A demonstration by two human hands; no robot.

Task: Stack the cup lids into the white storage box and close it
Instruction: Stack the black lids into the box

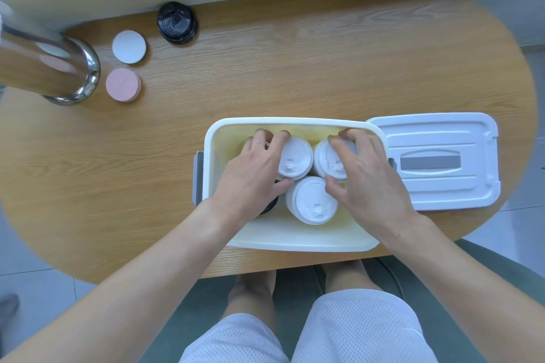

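Note:
The white storage box (292, 242) stands open at the table's near edge, and both my hands reach into it. My left hand (253, 177) grips a stack of white cup lids (296, 158) at the back left of the box. My right hand (365, 180) grips a second white lid stack (326, 158) at the back right. A third white stack (311, 200) stands in front, between my hands. A black lid (269, 206) shows partly under my left wrist. The box's white cover (439, 162) lies flat on the table to the right of the box.
A stack of black lids (176, 23) stands at the back of the wooden table (295, 68). A white round disc (129, 46) and a pink one (123, 85) lie near a shiny metal cylinder (56, 68) at the far left. My knees and a green seat are below the table edge.

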